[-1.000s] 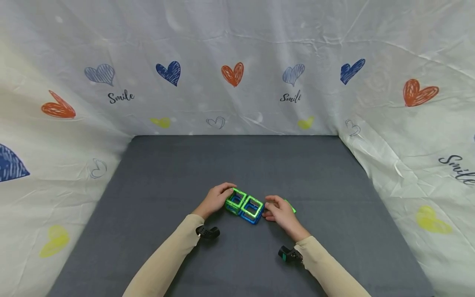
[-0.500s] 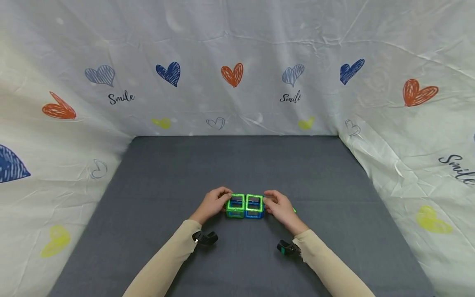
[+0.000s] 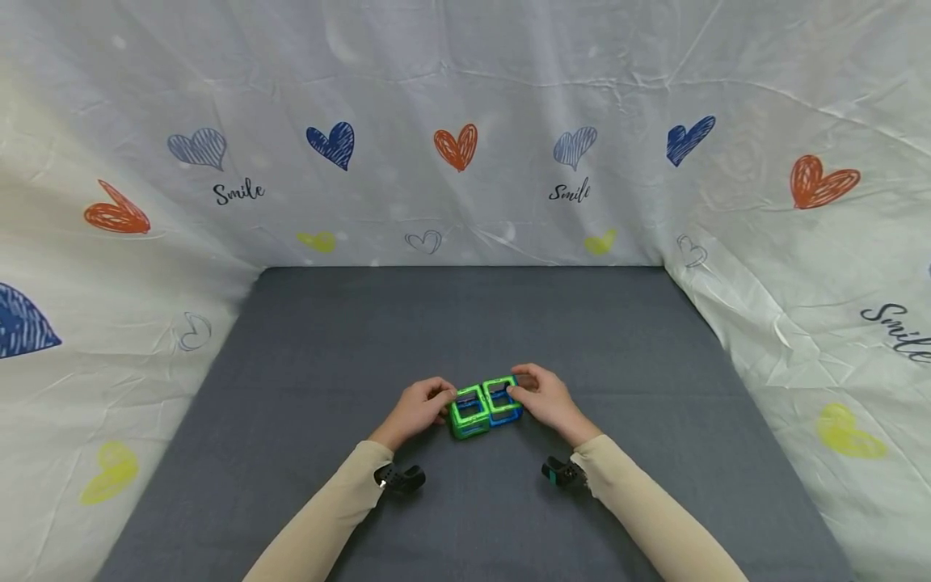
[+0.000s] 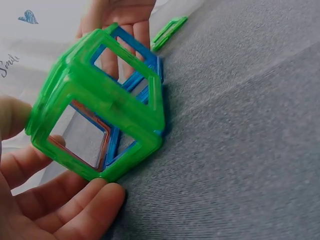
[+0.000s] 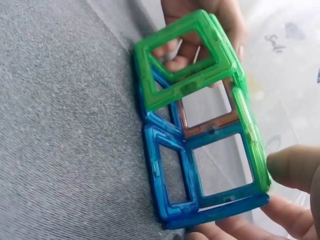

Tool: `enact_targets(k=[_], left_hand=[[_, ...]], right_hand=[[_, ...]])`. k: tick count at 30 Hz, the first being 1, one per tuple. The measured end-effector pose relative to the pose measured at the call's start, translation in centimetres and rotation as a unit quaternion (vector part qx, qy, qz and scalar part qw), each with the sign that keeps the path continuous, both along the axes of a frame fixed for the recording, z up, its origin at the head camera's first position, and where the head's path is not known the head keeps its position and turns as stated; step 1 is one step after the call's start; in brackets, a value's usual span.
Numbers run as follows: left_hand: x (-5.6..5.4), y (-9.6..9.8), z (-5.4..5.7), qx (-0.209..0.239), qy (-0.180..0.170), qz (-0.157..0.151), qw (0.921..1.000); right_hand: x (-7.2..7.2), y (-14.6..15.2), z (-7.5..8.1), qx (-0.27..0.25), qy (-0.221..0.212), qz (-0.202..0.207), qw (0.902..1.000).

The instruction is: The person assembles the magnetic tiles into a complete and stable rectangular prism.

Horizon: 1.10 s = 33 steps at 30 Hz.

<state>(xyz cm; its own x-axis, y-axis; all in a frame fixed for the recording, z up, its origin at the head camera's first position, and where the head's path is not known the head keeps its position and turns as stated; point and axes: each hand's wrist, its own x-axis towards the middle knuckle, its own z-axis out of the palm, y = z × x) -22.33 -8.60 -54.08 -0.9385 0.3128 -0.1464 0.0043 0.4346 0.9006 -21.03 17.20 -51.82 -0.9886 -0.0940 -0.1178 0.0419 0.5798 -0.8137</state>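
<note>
Two joined cubes of see-through magnetic tiles point(image 3: 485, 399), with green tops and blue sides and bases, sit on the grey cloth, slightly turned. An orange-brown tile point(image 5: 212, 123) shows in the back wall. At the left end, my left hand point(image 3: 414, 411) grips the green cube, thumb on top and fingers against its side. My right hand point(image 3: 547, 398) holds the other end, thumb on the green top tile point(image 5: 255, 145) and fingers by the blue end tile point(image 5: 220, 212). A loose green tile point(image 4: 170, 33) lies beyond the right hand in the left wrist view; the head view hides it.
Grey cloth point(image 3: 364, 323) covers the table around the tiles. White sheets point(image 3: 509, 97) printed with hearts and "Smile" hang at the back and both sides. A black strap with a camera sits on each wrist point(image 3: 398, 478).
The joined cubes have turned counterclockwise, their right end swinging away from me. My right hand has moved from beside that end to a grip on it; my left hand has come slightly nearer me.
</note>
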Motion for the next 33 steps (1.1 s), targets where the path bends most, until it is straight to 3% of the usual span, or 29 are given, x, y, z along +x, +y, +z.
enact_targets(k=[14, 21, 27, 33], left_hand=[[1.1, 0.6, 0.0, -0.005, -0.006, -0.054, 0.9985], [1.7, 1.2, -0.2, -0.008, 0.001, -0.058, 0.9983], [2.2, 1.7, -0.3, 0.009, 0.002, -0.068, 0.9977], [2.4, 2.1, -0.4, 0.008, 0.006, -0.054, 0.9985]], right_hand=[[-1.7, -0.7, 0.3, 0.014, -0.016, 0.029, 0.9993], [-2.7, -1.0, 0.5, 0.033, -0.004, 0.056, 0.9979], [-3.1, -1.2, 0.8, 0.075, 0.037, 0.111, 0.9902], [-3.2, -1.5, 1.1, 0.089, 0.045, 0.126, 0.987]])
